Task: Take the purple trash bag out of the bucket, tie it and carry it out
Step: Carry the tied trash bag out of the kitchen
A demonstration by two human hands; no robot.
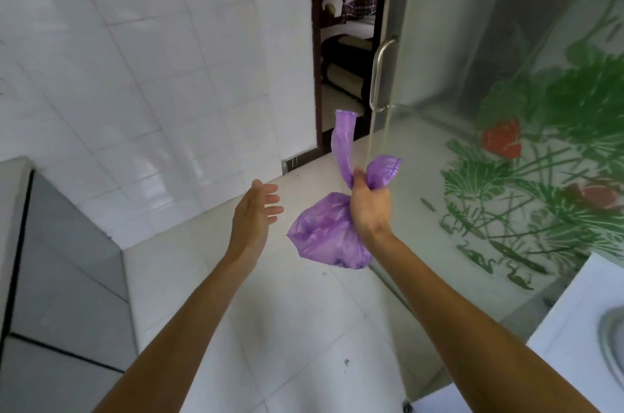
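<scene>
Hanging below the clenched right hand (369, 206), purple trash bag (326, 233); left hand (251, 220) spread

White tiled walls (152, 58) and floor (287, 311), frosted glass door (506, 108) with painted plants.

Painted glass door (506, 108), tiled wall (152, 58)

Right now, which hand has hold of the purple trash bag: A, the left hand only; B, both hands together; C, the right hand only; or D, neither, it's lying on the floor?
C: the right hand is closed around the gathered neck of the purple trash bag, which hangs above the floor, while the left hand is open beside it and apart from it.
</scene>
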